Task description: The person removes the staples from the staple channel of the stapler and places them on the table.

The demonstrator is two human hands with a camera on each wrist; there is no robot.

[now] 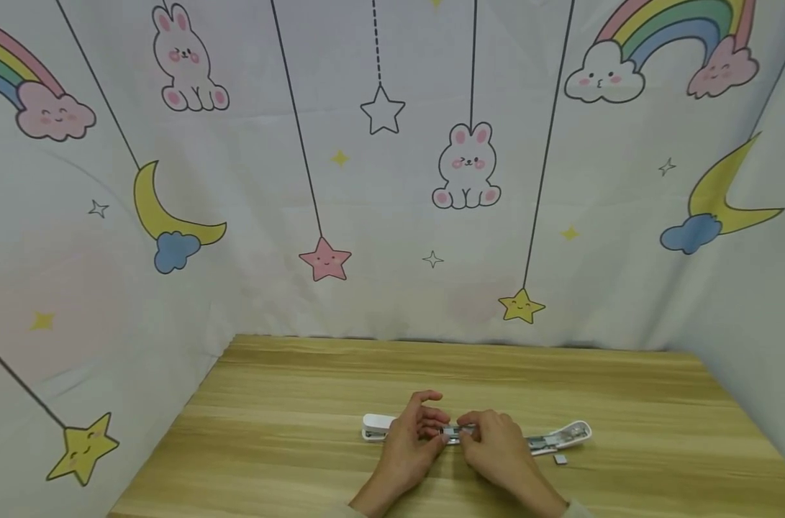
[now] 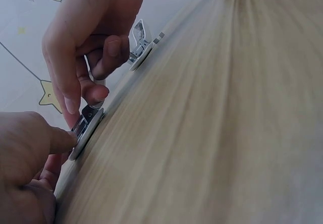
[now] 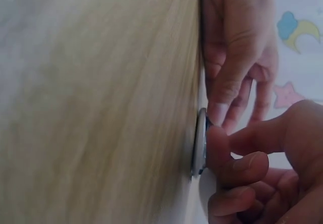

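A white stapler (image 1: 453, 434) with its metal staple channel exposed lies low on the table between both hands. My left hand (image 1: 410, 440) holds its left end, the thumb on the near side and the fingers spread behind. At the other end, the curled fingers of my right hand (image 1: 498, 447) grip the stapler; what lies under those fingertips is hidden. In the left wrist view, the left thumb presses on the metal channel (image 2: 81, 127). Right of the right hand, a second stapler (image 1: 563, 435) lies opened out. Near it sits a small grey block, apparently staples (image 1: 560, 459).
Another white stapler (image 1: 374, 426), closed, lies behind the left hand, partly covered by it. The wood-grain table (image 1: 288, 403) meets a pale printed curtain (image 1: 392, 288) at the back and sides.
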